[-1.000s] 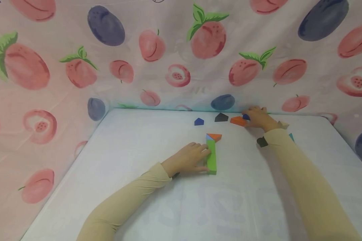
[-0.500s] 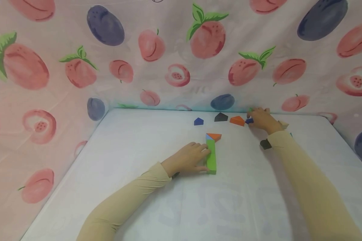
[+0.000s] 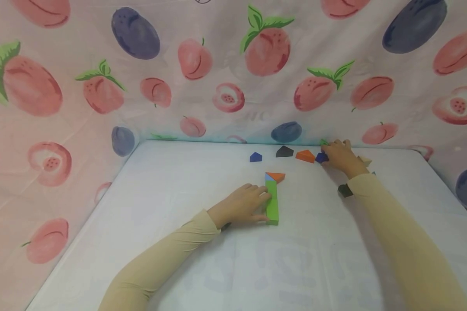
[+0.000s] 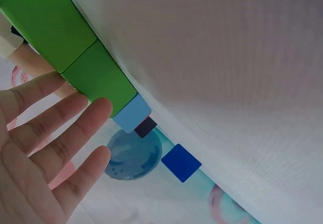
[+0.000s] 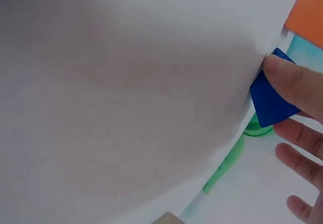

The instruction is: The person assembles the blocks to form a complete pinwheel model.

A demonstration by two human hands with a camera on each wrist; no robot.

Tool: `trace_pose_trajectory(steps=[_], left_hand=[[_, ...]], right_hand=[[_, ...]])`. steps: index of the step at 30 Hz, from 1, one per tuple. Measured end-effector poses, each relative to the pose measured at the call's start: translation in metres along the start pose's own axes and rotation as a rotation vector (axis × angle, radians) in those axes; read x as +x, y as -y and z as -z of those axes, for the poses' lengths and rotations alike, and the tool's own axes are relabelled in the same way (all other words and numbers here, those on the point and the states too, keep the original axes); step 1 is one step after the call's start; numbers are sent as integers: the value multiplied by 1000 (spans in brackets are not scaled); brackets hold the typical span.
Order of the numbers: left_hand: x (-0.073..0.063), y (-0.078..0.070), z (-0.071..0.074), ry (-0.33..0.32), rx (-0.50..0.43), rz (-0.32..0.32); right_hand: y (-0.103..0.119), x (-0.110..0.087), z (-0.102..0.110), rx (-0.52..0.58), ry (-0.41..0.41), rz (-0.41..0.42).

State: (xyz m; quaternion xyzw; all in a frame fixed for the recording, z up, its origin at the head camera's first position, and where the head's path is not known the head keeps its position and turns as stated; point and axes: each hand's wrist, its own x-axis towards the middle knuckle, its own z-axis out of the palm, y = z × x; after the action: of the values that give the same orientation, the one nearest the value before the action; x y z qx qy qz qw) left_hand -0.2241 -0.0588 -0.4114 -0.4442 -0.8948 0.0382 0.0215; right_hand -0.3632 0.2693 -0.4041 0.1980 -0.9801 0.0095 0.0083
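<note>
My left hand [image 3: 245, 204] rests beside two green blocks [image 3: 272, 209] laid end to end, its straight fingertips touching their side in the left wrist view. At their far end sit a light blue block [image 4: 132, 114] and an orange triangular block [image 3: 278, 177]. My right hand [image 3: 340, 156] is at the back of the table, pinching a dark blue block [image 5: 272, 95] with the thumb on its face; the other fingers are spread. That block is low at the tabletop, just right of an orange block [image 3: 305, 156].
Along the back stand another dark blue block [image 3: 256, 157] and a black block [image 3: 285, 151]. A beige block [image 3: 366, 161] lies right of my right hand, and a teal piece [image 3: 374, 173] peeks out past the forearm. Fruit-print cloth [image 3: 229, 116] walls the table's back and sides.
My right hand has moved slightly right and nearer, bringing the dark blue block lower, to the right of the orange one. The left hand and green blocks stay put.
</note>
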Motion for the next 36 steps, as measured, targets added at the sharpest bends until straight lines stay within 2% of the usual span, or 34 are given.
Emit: trace_pose_trajectory(steps=[7,21,26,32,36], left_hand=[[-1,0,1,1,9,0],[0,0,0,1,0,3],[-1,0,1,4,-5,6],[-2,-1,3,-5,-12,3],[-2,-1,2,-2,0,2]], right_hand=[[8,-8,3,-138,-87,131],[16,-24,4,-132,-115,207],[20,-24,4,-134,-97,233],[23,-24,4,-152,-48,223],[26,-24,5,-140,-46,260]])
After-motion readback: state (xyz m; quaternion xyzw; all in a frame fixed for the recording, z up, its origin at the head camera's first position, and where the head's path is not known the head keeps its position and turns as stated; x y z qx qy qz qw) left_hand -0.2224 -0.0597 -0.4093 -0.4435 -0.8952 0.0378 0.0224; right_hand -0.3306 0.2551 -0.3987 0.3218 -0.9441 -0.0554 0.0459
